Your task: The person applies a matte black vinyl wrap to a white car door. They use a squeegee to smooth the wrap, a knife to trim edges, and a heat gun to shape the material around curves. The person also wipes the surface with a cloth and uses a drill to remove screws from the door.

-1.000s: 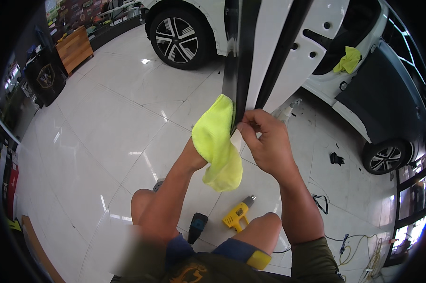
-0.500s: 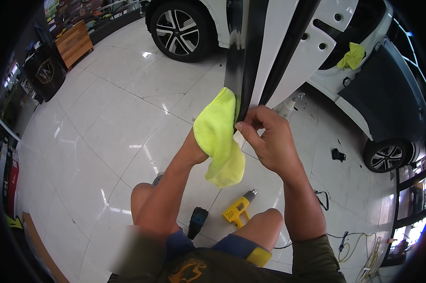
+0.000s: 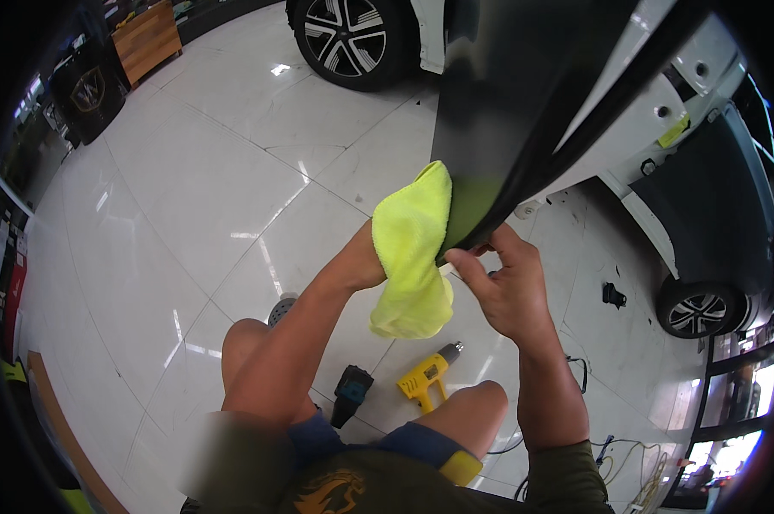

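A car door (image 3: 511, 94) stands in front of me, its dark glossy outer face to the left and a black rubber seal (image 3: 576, 146) along its edge. My left hand (image 3: 361, 259) holds a yellow-green microfiber cloth (image 3: 411, 253) against the lower part of the dark face. The cloth drapes over this hand and hides its fingers. On the other side, my right hand (image 3: 514, 287) grips the door's lower edge, thumb in front and fingers curled behind, partly out of sight.
A yellow heat gun (image 3: 423, 377) and a dark cordless tool (image 3: 351, 394) lie on the tiled floor between my legs. Behind the door stands a white car with its front wheel (image 3: 344, 38) showing. A covered car part (image 3: 713, 197) is at the right, cables (image 3: 653, 471) at lower right.
The door's dark face shows wider now, as the view has shifted. Both hands sit slightly lower in the picture. The cloth stays against the door and the right hand stays at its edge.
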